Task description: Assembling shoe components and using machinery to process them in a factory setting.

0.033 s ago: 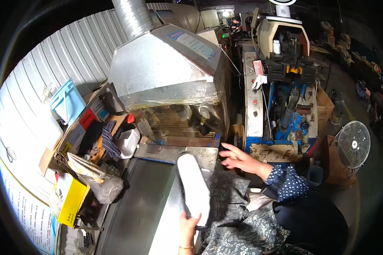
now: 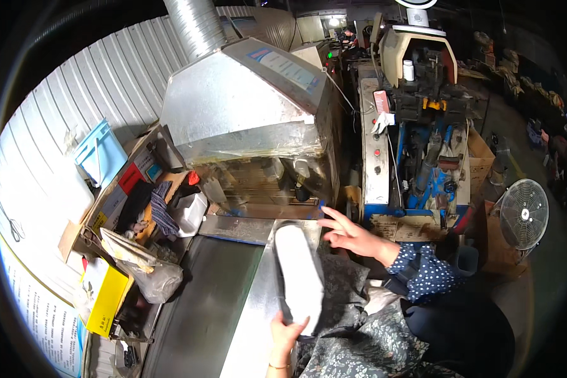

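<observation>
White shoe sole, elongated, with a dark band along its left edge; white face turned toward the viewer. Position: gripped at the near end by the left hand, its far end reaching forward of that hand and ending left of the right hand.

Left hand: closed on the near end, thumb across the white face; the other fingers are mostly hidden by the piece, exact contact there not readable. Thin bracelet at this wrist.

Right hand: holding nothing visible, fingers spread and pointing left, just beside the upper right edge of the sole. A gap shows between. Polka-dot sleeve behind this hand.

Surroundings: pale metal strip immediately left of the left hand, running partly beneath the sole; dark conveyor belt farther left. Metal hood forward of both hands. Floral apron right of the left hand, nearer the body than the right. Blue-framed machine forward and right of the right hand; round fan well apart to its right.
</observation>
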The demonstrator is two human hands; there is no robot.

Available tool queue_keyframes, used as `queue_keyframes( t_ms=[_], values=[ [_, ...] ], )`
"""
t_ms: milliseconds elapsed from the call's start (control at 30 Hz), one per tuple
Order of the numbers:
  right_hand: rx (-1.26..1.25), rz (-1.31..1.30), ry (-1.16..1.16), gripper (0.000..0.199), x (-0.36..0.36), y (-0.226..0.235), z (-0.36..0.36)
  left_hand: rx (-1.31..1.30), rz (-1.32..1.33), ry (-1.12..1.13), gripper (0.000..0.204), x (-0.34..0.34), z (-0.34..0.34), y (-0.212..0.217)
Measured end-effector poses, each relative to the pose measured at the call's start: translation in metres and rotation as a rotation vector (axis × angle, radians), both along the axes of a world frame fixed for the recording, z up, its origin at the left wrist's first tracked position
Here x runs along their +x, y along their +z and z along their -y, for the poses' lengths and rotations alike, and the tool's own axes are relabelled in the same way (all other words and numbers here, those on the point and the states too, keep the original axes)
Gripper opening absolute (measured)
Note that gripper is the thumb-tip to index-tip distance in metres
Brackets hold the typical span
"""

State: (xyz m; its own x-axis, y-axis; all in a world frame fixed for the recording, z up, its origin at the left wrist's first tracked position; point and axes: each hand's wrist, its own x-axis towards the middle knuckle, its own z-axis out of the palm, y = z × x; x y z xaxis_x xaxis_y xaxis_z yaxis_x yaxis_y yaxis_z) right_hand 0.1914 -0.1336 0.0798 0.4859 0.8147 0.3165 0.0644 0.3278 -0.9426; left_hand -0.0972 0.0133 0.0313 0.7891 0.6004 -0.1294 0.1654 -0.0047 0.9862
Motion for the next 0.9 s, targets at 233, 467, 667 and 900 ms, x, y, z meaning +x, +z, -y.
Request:
queue_keyframes(
  t_ms=[233,467,667,900],
  values=[
    [-0.184,0.571,-0.195,0.042,-0.034,0.026,0.025,0.412,0.040,-0.319,0.121,0.061,0.042,0.042],
    [-0.074,0.676,-0.128,0.046,-0.037,-0.012,0.041,0.366,0.186,-0.405,0.102,0.107,0.044,0.020],
    [0.006,0.642,-0.013,0.050,-0.028,-0.003,0.047,0.525,0.176,-0.340,0.093,0.092,0.050,0.022],
    [-0.290,0.576,0.095,0.062,-0.014,-0.010,0.038,0.179,0.220,-0.230,0.100,0.122,0.045,0.008]
  ],
)
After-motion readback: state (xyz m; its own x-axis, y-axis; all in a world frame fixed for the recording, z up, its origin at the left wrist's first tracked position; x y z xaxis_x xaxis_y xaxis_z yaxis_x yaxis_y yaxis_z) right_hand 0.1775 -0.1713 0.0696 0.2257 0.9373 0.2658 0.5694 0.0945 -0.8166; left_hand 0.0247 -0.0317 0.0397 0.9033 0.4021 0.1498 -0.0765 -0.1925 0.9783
